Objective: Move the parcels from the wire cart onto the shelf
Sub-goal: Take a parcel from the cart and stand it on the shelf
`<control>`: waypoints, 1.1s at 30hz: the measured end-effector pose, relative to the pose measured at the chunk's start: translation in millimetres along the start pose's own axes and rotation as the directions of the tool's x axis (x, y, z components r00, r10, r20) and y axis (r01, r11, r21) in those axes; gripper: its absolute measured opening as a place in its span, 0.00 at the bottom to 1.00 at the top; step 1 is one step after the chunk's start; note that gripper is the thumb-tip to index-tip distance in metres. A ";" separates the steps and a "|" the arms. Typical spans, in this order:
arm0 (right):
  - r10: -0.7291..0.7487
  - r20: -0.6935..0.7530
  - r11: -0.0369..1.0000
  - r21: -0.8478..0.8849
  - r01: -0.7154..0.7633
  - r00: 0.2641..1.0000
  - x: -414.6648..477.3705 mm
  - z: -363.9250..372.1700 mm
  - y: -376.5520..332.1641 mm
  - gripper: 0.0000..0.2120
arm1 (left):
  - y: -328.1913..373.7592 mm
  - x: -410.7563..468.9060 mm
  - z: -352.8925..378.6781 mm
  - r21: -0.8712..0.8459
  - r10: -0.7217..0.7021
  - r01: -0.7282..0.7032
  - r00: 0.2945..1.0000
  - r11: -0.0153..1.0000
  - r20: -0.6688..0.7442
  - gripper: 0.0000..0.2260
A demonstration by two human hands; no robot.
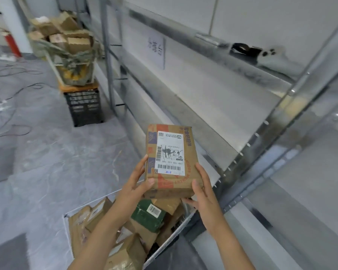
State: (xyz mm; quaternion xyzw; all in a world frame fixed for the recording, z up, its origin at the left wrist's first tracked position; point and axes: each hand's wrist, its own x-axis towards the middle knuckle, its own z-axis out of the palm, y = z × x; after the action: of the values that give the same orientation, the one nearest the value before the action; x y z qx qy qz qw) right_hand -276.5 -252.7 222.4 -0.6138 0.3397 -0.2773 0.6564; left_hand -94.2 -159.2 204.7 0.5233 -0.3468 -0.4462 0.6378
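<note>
A brown cardboard parcel [170,160] with a white shipping label and orange print is held in the air above the wire cart [66,227]. My left hand [137,182] grips its left side with the thumb on top. My right hand [201,188] grips its right side, fingers curled underneath. The cart below holds several brown parcels [98,213] and a dark green one [147,215]. The metal shelf [213,106] stands just beyond and to the right of the held parcel, its tiers bare near me.
A second basket of cardboard boxes [66,41] sits on a black crate [84,106] at the shelf's far end. A tape roll [242,48] and a white device [273,57] lie on the upper tier. Cables trail over the grey floor [37,152] at left.
</note>
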 end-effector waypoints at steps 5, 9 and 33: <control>-0.026 -0.216 1.000 0.003 0.027 0.976 -60.2 7.0 9.8 0.25 | 0.4 -20.5 12.8 -0.011 -0.033 0.036 0.976 0.999 0.216 0.35; -0.070 -0.365 0.997 -0.051 0.055 0.929 -109.7 4.6 16.8 0.29 | -8.5 -37.6 34.6 -0.007 -0.075 0.082 0.935 0.997 0.347 0.35; -0.158 -0.885 0.986 -0.161 0.031 0.439 -478.9 -101.5 28.3 0.35 | -41.5 -247.5 325.2 0.064 -0.142 0.169 0.505 0.984 0.851 0.41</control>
State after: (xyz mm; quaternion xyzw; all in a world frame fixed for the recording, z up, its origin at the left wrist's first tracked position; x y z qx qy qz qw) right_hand -652.5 61.4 243.2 -0.4319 0.6157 -0.5740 0.3238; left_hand -487.9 -47.2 239.1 0.2580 -0.5598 -0.7050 0.3509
